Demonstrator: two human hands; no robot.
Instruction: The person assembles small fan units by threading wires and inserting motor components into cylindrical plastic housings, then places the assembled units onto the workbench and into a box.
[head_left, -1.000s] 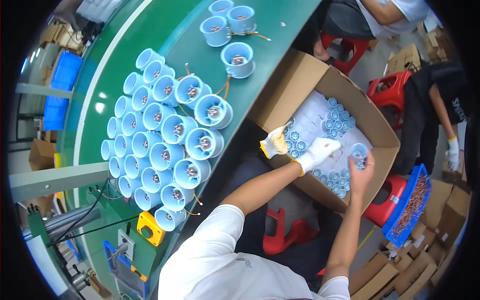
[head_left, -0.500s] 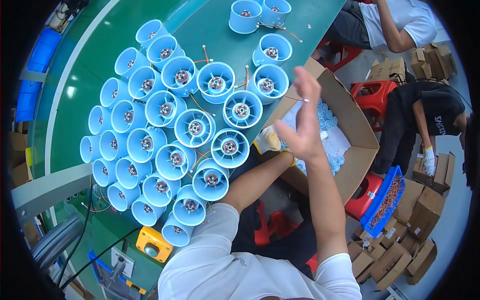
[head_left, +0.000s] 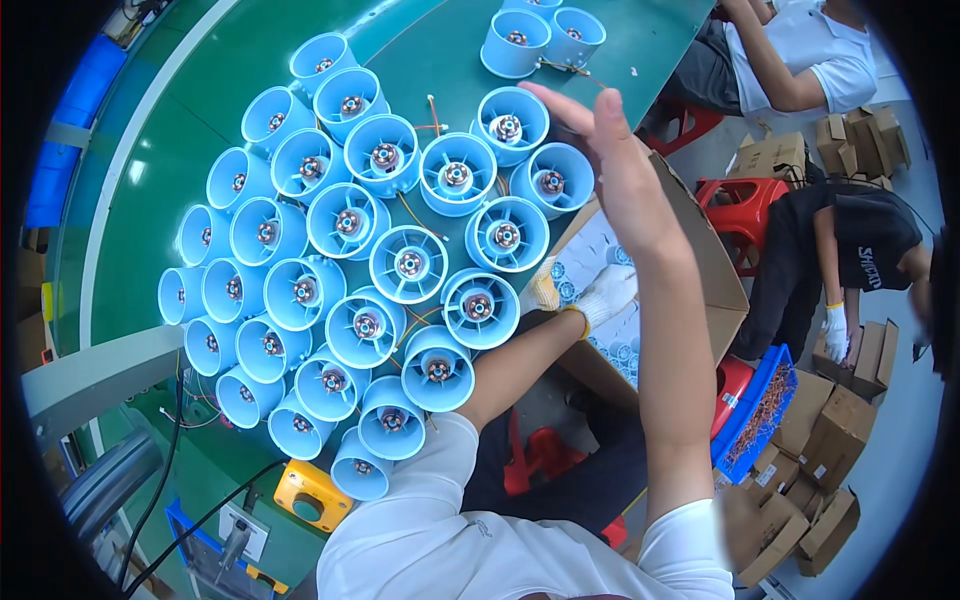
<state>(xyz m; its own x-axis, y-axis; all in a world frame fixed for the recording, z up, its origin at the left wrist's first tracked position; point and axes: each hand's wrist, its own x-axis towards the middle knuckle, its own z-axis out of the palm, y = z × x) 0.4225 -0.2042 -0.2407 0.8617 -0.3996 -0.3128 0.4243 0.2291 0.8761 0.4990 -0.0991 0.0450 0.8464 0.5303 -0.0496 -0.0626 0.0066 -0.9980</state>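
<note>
Light blue round fan housings [head_left: 408, 264], each with a copper-wound motor core in the middle, stand close together on the green table [head_left: 430, 50]. My bare right hand [head_left: 630, 190] is over the table's right edge, fingers stretched out. Its fingertips reach the rim of one housing [head_left: 510, 125], seemingly touching it. My left hand [head_left: 605, 295], in a white glove with a yellow cuff, is down in the cardboard box [head_left: 715, 285]. My right forearm partly hides its fingers. Small blue round parts [head_left: 622, 355] lie in the box. Beside my left hand is another white-and-yellow glove [head_left: 543, 287]; whether it is worn is unclear.
More housings [head_left: 515, 45] stand at the table's far end, trailing thin wires. A yellow button box [head_left: 312, 495] sits at the near edge. To the right are a blue tray [head_left: 755, 415] of copper-coloured pieces, cartons [head_left: 840, 440], a red stool [head_left: 735, 215] and two seated co-workers.
The housing by my right fingertips has shifted left toward the group. My right hand has turned, its fingers now pointing left. My gloved left hand now shows in the box.
</note>
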